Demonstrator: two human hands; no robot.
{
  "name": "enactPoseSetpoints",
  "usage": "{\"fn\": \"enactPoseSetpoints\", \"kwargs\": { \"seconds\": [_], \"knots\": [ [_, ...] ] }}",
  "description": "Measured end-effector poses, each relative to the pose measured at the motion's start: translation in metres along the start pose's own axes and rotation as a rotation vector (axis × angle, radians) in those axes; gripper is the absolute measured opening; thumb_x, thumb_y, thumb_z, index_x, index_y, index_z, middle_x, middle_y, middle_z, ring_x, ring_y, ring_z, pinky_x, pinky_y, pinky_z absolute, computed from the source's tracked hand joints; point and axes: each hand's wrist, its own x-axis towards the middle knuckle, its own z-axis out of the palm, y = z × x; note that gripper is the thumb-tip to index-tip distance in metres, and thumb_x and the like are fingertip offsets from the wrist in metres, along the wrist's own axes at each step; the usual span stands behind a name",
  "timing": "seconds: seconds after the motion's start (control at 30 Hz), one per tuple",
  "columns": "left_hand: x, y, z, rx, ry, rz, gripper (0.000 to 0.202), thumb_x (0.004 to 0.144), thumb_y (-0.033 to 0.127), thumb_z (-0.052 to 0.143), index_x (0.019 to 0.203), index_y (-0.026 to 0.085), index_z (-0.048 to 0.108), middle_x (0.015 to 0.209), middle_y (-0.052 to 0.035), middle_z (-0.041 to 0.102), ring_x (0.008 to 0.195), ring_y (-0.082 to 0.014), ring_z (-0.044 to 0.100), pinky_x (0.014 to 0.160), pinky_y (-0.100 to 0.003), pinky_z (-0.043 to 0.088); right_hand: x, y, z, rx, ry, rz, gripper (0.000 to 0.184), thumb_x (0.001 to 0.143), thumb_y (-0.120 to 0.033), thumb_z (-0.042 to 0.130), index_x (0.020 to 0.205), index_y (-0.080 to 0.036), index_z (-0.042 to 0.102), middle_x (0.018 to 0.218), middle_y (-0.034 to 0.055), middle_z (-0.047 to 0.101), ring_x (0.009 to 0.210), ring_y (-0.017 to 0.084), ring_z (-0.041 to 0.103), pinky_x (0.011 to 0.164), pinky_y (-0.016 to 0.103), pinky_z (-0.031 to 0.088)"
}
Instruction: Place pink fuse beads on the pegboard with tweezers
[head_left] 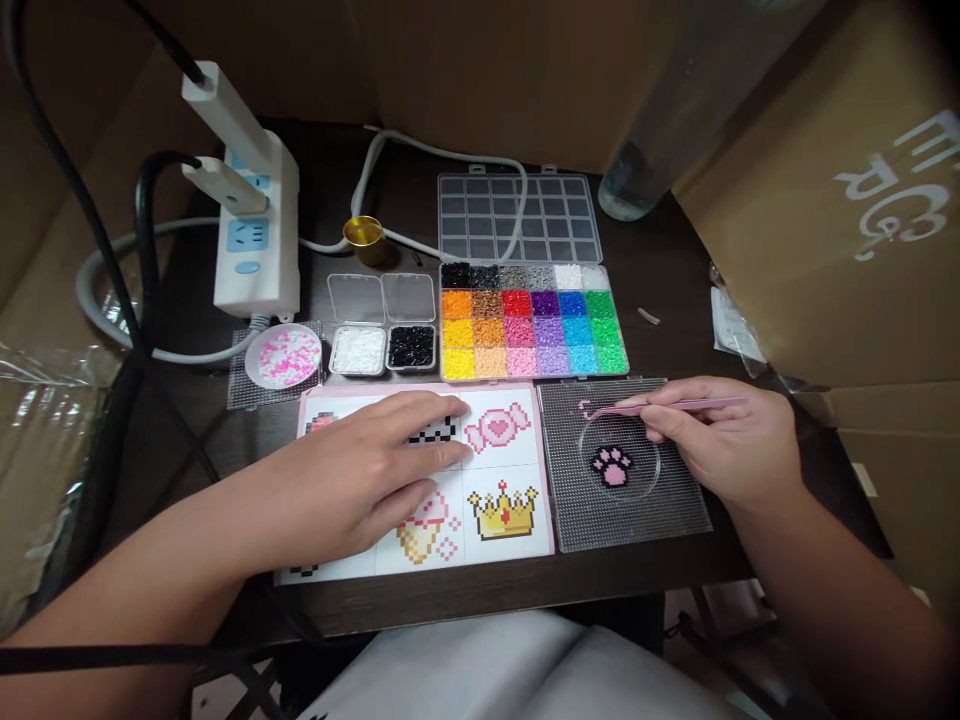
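My right hand (720,435) is closed around pink tweezers (622,407). Their tips are at a small curve of pink beads (584,408) near the upper left of a clear pegboard (675,500). Below it on the board, a black and pink bead paw print (613,467) sits within a faint ring. My left hand (375,470) lies flat with fingers stretched across a pattern sheet (487,555). Two fingertips rest beside the pink candy picture (499,430); a crown picture (502,512) shows below, and other pictures are partly covered by the hand.
Behind the sheet stand a bead box (536,335) with many colours, small boxes of white beads (358,351) and black beads (412,347), and a dish of pink and white beads (283,357). A gold cup (364,240), power strip (259,235) and clear cylinder (637,180) stand farther back.
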Motion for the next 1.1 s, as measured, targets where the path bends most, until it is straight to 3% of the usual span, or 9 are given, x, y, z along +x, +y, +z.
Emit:
{"fn": "enactPoseSetpoints", "kwargs": {
  "seconds": [0.43,0.67,0.87,1.1],
  "knots": [
    [-0.001,0.0,-0.001,0.042,-0.029,0.011,0.042,0.113,0.022,0.056,0.15,0.026,0.075,0.164,-0.0172,0.066,0.148,-0.0381,0.068,0.119,-0.052,0.064,-0.001,0.007,-0.004,-0.048,-0.001,-0.039,0.014,0.088,-0.029,0.096,0.078,-0.027,0.086,0.08,0.003,0.088,0.077,0.027,0.09,0.066,0.033,0.075],
    [0.001,0.002,-0.001,0.032,-0.017,0.018,0.04,0.112,0.021,0.056,0.144,0.025,0.078,0.16,-0.018,0.068,0.145,-0.0395,0.068,0.119,-0.054,0.063,-0.002,0.003,-0.002,-0.021,0.002,-0.034,0.013,0.087,-0.026,0.095,0.078,-0.027,0.085,0.077,0.0018,0.088,0.079,0.027,0.091,0.066,0.03,0.073],
    [0.001,0.003,-0.002,0.021,-0.012,0.011,0.038,0.111,0.021,0.06,0.143,0.026,0.079,0.16,-0.0162,0.067,0.145,-0.0378,0.068,0.118,-0.049,0.063,0.0,0.005,-0.003,0.02,-0.007,-0.003,0.016,0.087,-0.029,0.097,0.078,-0.025,0.084,0.076,0.003,0.087,0.079,0.028,0.091,0.061,0.03,0.071],
    [0.0,0.004,-0.002,0.052,-0.028,0.005,0.039,0.11,0.019,0.062,0.145,0.026,0.078,0.161,-0.0175,0.067,0.146,-0.0394,0.069,0.117,-0.053,0.064,-0.001,0.014,-0.01,0.132,0.0,-0.009,0.022,0.089,-0.04,0.099,0.084,-0.025,0.083,0.076,0.0022,0.086,0.078,0.028,0.09,0.064,0.035,0.072]
  ]
}}
